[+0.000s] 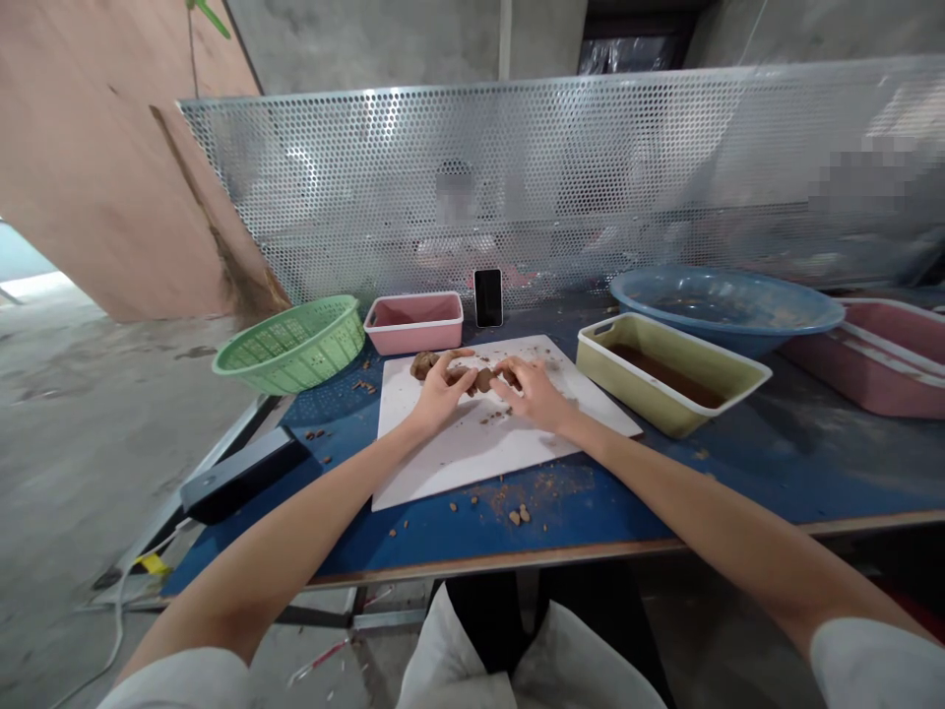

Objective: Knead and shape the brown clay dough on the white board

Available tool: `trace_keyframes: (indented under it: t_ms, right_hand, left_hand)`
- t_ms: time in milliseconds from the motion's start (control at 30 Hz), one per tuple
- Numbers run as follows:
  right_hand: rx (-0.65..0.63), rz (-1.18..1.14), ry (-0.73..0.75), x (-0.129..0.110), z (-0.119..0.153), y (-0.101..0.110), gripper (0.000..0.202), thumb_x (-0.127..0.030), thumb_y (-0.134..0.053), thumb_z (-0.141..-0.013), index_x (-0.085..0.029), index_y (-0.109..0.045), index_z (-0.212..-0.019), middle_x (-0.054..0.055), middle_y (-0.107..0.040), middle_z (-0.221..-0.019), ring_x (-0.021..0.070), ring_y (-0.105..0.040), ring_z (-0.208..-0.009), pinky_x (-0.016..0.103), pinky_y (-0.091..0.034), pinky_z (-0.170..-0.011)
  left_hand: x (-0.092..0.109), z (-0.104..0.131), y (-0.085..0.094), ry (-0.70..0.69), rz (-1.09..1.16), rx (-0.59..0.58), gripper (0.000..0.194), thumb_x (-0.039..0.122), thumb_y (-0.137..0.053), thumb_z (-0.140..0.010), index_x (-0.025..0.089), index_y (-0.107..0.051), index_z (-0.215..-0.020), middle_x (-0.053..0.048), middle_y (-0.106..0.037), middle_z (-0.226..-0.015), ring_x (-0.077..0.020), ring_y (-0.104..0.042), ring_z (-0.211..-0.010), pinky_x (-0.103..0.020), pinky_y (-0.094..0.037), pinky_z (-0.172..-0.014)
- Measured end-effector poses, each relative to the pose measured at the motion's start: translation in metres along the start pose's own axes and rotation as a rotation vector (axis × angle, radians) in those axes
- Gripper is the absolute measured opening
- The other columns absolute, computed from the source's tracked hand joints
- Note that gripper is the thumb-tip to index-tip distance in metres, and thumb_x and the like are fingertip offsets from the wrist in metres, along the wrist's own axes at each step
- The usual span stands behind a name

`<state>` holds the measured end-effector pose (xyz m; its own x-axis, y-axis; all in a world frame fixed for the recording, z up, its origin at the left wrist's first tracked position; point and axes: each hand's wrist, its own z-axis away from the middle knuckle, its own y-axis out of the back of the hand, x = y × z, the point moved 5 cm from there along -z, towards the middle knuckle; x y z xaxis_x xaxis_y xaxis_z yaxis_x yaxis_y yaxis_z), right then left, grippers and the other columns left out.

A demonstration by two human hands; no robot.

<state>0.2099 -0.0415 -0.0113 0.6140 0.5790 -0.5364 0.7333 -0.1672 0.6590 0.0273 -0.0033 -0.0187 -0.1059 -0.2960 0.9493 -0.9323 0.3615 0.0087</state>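
Note:
A small, roundish piece of brown clay [484,380] sits between my two hands, low over a white board [435,463]. My left hand [441,394] has its fingers curled round brown clay at the left side of that piece. From the other side my right hand [538,396] pinches clay with thumb and fingers. A larger lump of clay [423,365] rests on the board just beyond my left hand. Crumbs of clay lie scattered over the board around both hands. The exact finger contacts are too small to make out.
Behind the board stand a pink basket [414,338] and a phone [488,298]. A green colander [295,345] is at the left, above a dark box [243,475]. To the right are a yellow-green basin [627,392] with brown liquid, a blue tub [730,340] and pink basins [878,369].

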Motion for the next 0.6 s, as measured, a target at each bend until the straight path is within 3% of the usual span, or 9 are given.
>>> trace_keyframes:
  t_ms: [67, 133, 267, 367, 467, 600]
  right_hand:
    - [-0.028, -0.184, -0.073, 0.003, -0.002, -0.003, 0.049, -0.061, -0.043, -0.111, -0.023, -0.071, -0.099, 0.006, -0.073, -0.091, 0.0251, -0.067, -0.088, 0.045, -0.05, -0.092]
    - [-0.074, -0.329, -0.105, 0.005, -0.003, -0.007, 0.052, -0.065, -0.046, -0.109, -0.023, -0.07, -0.089, 0.006, -0.074, -0.09, 0.0247, -0.068, -0.087, 0.041, -0.052, -0.086]
    - [-0.069, -0.444, -0.137, 0.009, -0.004, -0.009, 0.049, -0.067, -0.055, -0.104, -0.023, -0.072, -0.091, 0.007, -0.075, -0.092, 0.0255, -0.069, -0.09, 0.041, -0.054, -0.085]
    - [-0.003, -0.43, -0.157, 0.011, -0.004, -0.006, 0.049, -0.069, -0.055, -0.104, -0.024, -0.073, -0.096, 0.006, -0.075, -0.093, 0.0263, -0.068, -0.092, 0.042, -0.055, -0.086]
    - [0.024, -0.392, -0.129, 0.007, -0.004, -0.004, 0.049, -0.068, -0.054, -0.104, -0.024, -0.069, -0.09, 0.005, -0.072, -0.089, 0.025, -0.066, -0.089, 0.042, -0.054, -0.085]
    - [0.014, -0.374, -0.068, -0.001, -0.004, -0.001, 0.048, -0.066, -0.054, -0.105, -0.023, -0.066, -0.086, 0.004, -0.07, -0.086, 0.0236, -0.065, -0.085, 0.04, -0.052, -0.084]
  left_hand:
    - [0.003, 0.002, -0.005, -0.023, -0.054, -0.048, 0.053, 0.054, -0.084, -0.088, 0.02, -0.062, -0.122, 0.003, -0.066, -0.07, -0.0143, -0.059, -0.068, -0.028, -0.048, -0.071]
    - [0.004, 0.004, -0.01, -0.036, -0.092, -0.086, 0.049, 0.054, -0.082, -0.09, 0.02, -0.064, -0.121, 0.002, -0.066, -0.071, -0.0149, -0.059, -0.069, -0.028, -0.047, -0.071]
    - [0.009, 0.007, -0.012, -0.093, -0.154, -0.068, 0.042, 0.054, -0.073, -0.096, 0.019, -0.071, -0.118, -0.006, -0.072, -0.092, -0.0164, -0.06, -0.077, -0.03, -0.048, -0.074]
    - [0.015, 0.009, -0.013, -0.144, -0.245, -0.087, 0.046, 0.048, -0.088, -0.082, 0.02, -0.075, -0.117, -0.01, -0.073, -0.112, -0.0193, -0.061, -0.088, -0.031, -0.048, -0.078]
    - [0.019, 0.01, -0.015, -0.177, -0.325, -0.071, 0.055, 0.038, -0.101, -0.065, 0.022, -0.077, -0.112, -0.009, -0.072, -0.11, -0.0222, -0.059, -0.093, -0.033, -0.047, -0.081]
    - [0.021, 0.011, -0.016, -0.222, -0.346, -0.002, 0.04, 0.037, -0.098, -0.072, 0.023, -0.077, -0.104, -0.008, -0.07, -0.104, -0.0231, -0.058, -0.091, -0.035, -0.048, -0.082]
